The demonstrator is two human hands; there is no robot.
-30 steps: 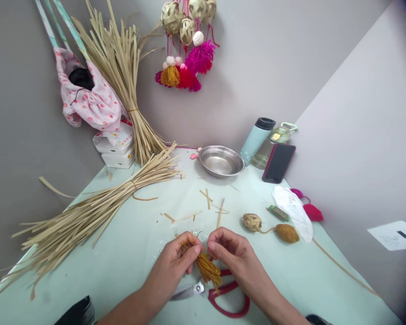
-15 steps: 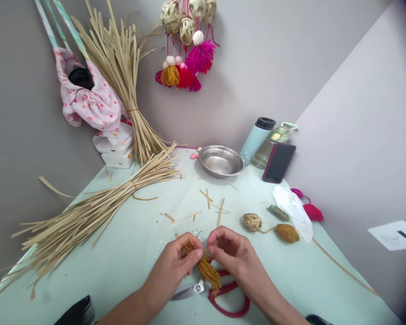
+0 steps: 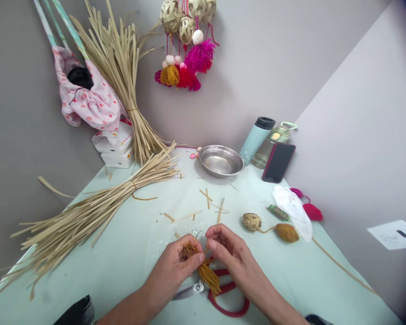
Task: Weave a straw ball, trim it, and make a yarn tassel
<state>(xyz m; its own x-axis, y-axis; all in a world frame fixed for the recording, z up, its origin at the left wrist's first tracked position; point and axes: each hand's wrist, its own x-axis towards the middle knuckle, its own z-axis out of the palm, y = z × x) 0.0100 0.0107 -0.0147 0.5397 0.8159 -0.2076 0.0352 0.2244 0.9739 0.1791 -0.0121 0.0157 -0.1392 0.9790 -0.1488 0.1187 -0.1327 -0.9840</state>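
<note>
A mustard-yellow yarn tassel (image 3: 209, 278) is pinched between the thumb and fingers of my left hand (image 3: 181, 264), its loose strands hanging toward the lower right. Close beside it, my right hand (image 3: 226, 253) has its thumb and fingertips pressed together near the tassel's tied part. Whatever those right fingertips hold is too small to make out. Beneath both hands lies a pair of scissors with red handles (image 3: 235, 311), its blades pointing left and partly covered by the tassel. A small woven ball (image 3: 252, 222) is joined by a cord to a ball of mustard yarn (image 3: 287, 233) on the right.
Bundled pale strips (image 3: 98, 210) spread over the table's left; another bundle (image 3: 122, 76) leans on the wall. A metal bowl (image 3: 221, 161), a blue tumbler (image 3: 257, 140) and a phone (image 3: 279, 163) stand at the back. Scraps (image 3: 207, 198) lie ahead of my hands.
My right hand has shifted slightly up and left, staying close to my left hand. The left hand keeps its pinch on the tassel almost in place.
</note>
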